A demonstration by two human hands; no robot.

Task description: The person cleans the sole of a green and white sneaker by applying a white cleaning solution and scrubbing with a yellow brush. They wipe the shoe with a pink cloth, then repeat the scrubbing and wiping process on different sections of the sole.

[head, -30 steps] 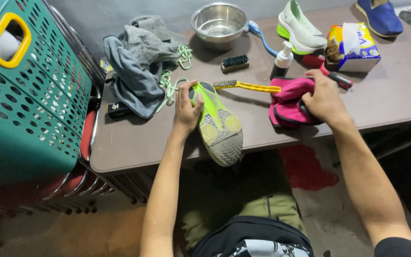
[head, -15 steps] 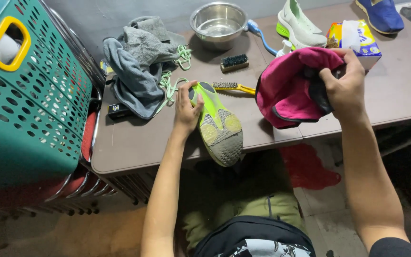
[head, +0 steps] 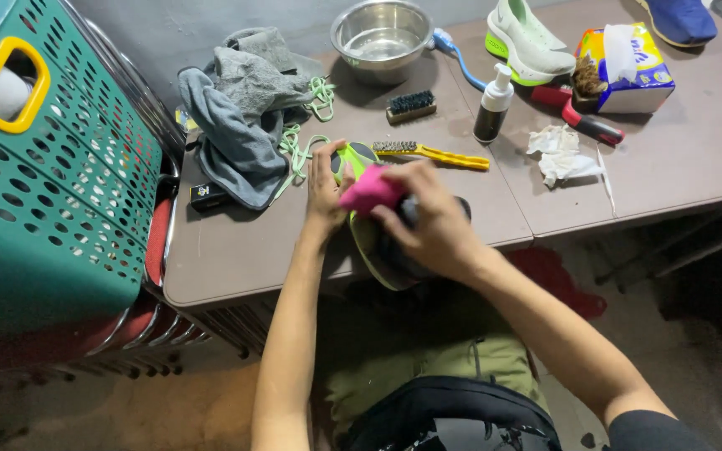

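Pink cloth pressed to a neon shoe, wiping under way

Neon yellow-green is the shoe point(head: 367, 219) lying at the near edge of the desk point(head: 236, 250), partly hidden by both hands. It is steadied by the left hand point(head: 325, 185), whose fingers are spread flat against its side rather than closed round it. A bunched pink cloth point(head: 370, 190) is clamped in the right hand point(head: 432, 221) and pressed onto the shoe's upper.

The laces point(head: 302, 142) are seen already removed, lying pale green beside a grey rag point(head: 240, 125). A yellow-handled brush point(head: 436, 153) and a small black brush point(head: 411, 106) have been set aside just beyond the shoe, with a pump bottle point(head: 491, 104) and a steel bowl point(head: 380, 35) further back. Scrubbing is therefore judged likely done, and the wiping stage reached. A second pale shoe point(head: 532, 46) stands near the far edge; whether it has been cleaned cannot be told
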